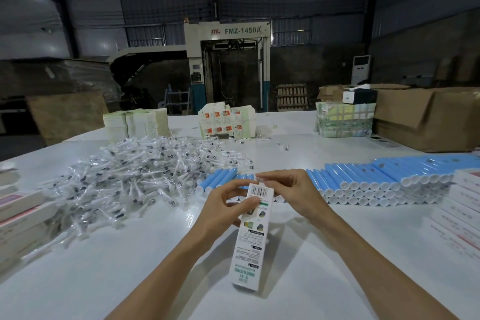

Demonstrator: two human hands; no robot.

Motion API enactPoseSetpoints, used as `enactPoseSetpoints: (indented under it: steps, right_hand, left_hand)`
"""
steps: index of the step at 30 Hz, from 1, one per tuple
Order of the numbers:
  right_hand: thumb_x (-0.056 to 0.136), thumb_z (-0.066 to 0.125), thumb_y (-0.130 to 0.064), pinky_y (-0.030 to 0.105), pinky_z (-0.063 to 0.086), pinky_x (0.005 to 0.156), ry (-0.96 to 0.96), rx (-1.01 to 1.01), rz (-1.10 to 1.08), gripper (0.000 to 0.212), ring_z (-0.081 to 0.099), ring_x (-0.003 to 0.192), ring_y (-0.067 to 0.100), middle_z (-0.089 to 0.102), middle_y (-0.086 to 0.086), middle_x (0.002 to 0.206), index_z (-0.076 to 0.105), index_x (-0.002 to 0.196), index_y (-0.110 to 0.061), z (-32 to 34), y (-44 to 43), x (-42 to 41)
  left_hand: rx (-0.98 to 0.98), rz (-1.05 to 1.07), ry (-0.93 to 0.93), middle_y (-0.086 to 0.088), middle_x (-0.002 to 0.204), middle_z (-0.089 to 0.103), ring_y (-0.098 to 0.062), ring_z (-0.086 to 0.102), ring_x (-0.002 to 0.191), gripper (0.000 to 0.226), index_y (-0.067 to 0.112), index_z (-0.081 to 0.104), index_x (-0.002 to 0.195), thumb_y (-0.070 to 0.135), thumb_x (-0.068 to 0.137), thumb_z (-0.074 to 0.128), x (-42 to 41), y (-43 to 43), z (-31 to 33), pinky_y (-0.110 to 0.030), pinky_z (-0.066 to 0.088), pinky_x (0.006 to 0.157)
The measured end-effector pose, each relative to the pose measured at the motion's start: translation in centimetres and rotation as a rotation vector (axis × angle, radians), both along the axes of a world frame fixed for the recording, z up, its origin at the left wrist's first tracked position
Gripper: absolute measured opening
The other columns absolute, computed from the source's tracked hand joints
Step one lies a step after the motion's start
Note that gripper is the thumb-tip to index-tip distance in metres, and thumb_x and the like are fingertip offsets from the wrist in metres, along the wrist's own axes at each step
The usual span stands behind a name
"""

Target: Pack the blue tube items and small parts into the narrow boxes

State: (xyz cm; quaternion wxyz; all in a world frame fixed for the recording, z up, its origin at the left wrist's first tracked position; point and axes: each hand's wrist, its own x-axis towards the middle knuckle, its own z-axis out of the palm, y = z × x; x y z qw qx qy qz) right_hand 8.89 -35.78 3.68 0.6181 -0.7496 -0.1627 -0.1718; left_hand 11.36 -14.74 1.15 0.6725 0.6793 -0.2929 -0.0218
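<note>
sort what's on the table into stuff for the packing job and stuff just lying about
For the job: narrow box in left hand and right hand; blue tubes; pile of bagged small parts.
Lying about: brown carton; tissue box; strapped bundle.

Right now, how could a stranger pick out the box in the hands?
Over the white table, between the pile of bagged parts and the rows of blue tubes, the left hand grips a narrow white box and the right hand pinches its top. Unlike the stacked boxes, it is held, barcode uppermost.
</note>
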Motion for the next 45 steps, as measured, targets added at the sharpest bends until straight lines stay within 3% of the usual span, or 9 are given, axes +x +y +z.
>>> enactPoseSetpoints:
  steps: [3, 7, 15, 24, 31, 34, 37, 42, 45]
  right_hand:
    - [0.105, 0.063, -0.019, 0.022, 0.058, 0.077, 0.005, 0.029, 0.02, 0.022, 0.077, 0.098, 0.017, 0.081, 0.001, 0.105, 0.08, 0.117, -0.013, 0.3, 0.0, -0.4]
    - [0.108, 0.055, -0.038, 0.02, 0.056, 0.073, 0.072, 0.164, -0.025, 0.036, 0.078, 0.091, 0.018, 0.082, 0.007, 0.097, 0.082, 0.111, -0.015, 0.7, 0.6, -0.8]
    - [0.096, 0.073, -0.025, 0.021, 0.057, 0.077, 0.227, 0.305, 0.102, 0.019, 0.076, 0.096, 0.02, 0.08, 0.014, 0.105, 0.083, 0.108, -0.015, 0.7, 0.5, -0.4]
    - [0.091, 0.076, -0.013, 0.02, 0.058, 0.075, 0.268, 0.371, 0.099, 0.012, 0.077, 0.091, 0.018, 0.08, 0.016, 0.101, 0.085, 0.098, -0.013, 0.4, 1.0, 0.2]
    - [0.091, 0.076, -0.012, 0.023, 0.059, 0.076, 0.296, 0.356, 0.114, 0.013, 0.077, 0.09, 0.021, 0.079, 0.019, 0.101, 0.085, 0.1, -0.012, 0.7, 0.8, 0.0]
    - [0.091, 0.075, -0.007, 0.027, 0.06, 0.08, 0.346, 0.333, 0.158, 0.016, 0.075, 0.093, 0.023, 0.078, 0.022, 0.105, 0.083, 0.105, -0.004, 1.1, 0.3, -0.3]
    - [0.091, 0.075, -0.006, 0.024, 0.059, 0.078, 0.369, 0.303, 0.188, 0.022, 0.075, 0.093, 0.022, 0.078, 0.022, 0.106, 0.079, 0.11, 0.003, 1.5, -0.2, -0.8]
    - [0.098, 0.068, -0.012, 0.029, 0.057, 0.093, 0.288, 0.254, 0.276, 0.026, 0.072, 0.107, 0.029, 0.076, 0.023, 0.115, 0.076, 0.119, 0.002, 1.5, -0.1, -1.1]
    - [0.099, 0.068, -0.011, 0.037, 0.056, 0.102, 0.181, 0.183, 0.241, 0.023, 0.072, 0.113, 0.03, 0.077, 0.017, 0.114, 0.078, 0.119, -0.009, 1.1, 0.6, -1.0]
  left_hand:
    - [0.005, 0.014, -0.002, 0.0, 0.116, 0.08, -0.027, 0.081, 0.094, 0.042, 0.039, 0.071, 0.129, 0.045, 0.089, 0.083, 0.0, 0.0, 0.1, -0.031, 0.062, 0.064]
    - [-0.009, 0.01, -0.005, 0.001, 0.118, 0.08, -0.028, 0.081, 0.095, 0.044, 0.039, 0.071, 0.128, 0.046, 0.087, 0.085, -0.1, -0.1, 0.3, -0.034, 0.064, 0.063]
    - [-0.044, 0.071, -0.039, 0.0, 0.112, 0.08, -0.026, 0.081, 0.09, 0.042, 0.032, 0.067, 0.127, 0.033, 0.089, 0.087, 0.0, -0.5, 0.4, -0.031, 0.061, 0.06]
    - [-0.06, 0.042, -0.014, -0.002, 0.11, 0.08, -0.027, 0.08, 0.086, 0.056, 0.031, 0.06, 0.126, 0.041, 0.08, 0.09, -0.1, -0.2, 0.4, -0.033, 0.059, 0.059]
    - [-0.025, 0.011, -0.042, -0.005, 0.112, 0.079, -0.034, 0.08, 0.089, 0.061, 0.041, 0.059, 0.133, 0.031, 0.082, 0.091, -0.1, 0.1, 0.5, -0.035, 0.061, 0.063]
    - [-0.015, -0.021, -0.05, -0.007, 0.113, 0.078, -0.034, 0.08, 0.088, 0.067, 0.041, 0.057, 0.141, 0.018, 0.087, 0.089, 0.1, 0.1, 0.3, -0.033, 0.06, 0.062]
    - [-0.002, -0.027, -0.055, -0.006, 0.11, 0.078, -0.033, 0.081, 0.086, 0.066, 0.04, 0.06, 0.141, 0.02, 0.086, 0.09, 0.1, 0.0, 0.2, -0.029, 0.059, 0.058]
    - [-0.012, 0.041, -0.065, -0.002, 0.108, 0.079, -0.03, 0.08, 0.086, 0.052, 0.037, 0.067, 0.131, 0.021, 0.088, 0.089, 0.1, -0.2, 0.4, -0.032, 0.059, 0.058]
    - [-0.062, 0.058, -0.058, -0.003, 0.11, 0.079, -0.03, 0.081, 0.086, 0.047, 0.033, 0.068, 0.128, 0.023, 0.087, 0.089, 0.0, -0.2, 0.5, -0.034, 0.06, 0.058]
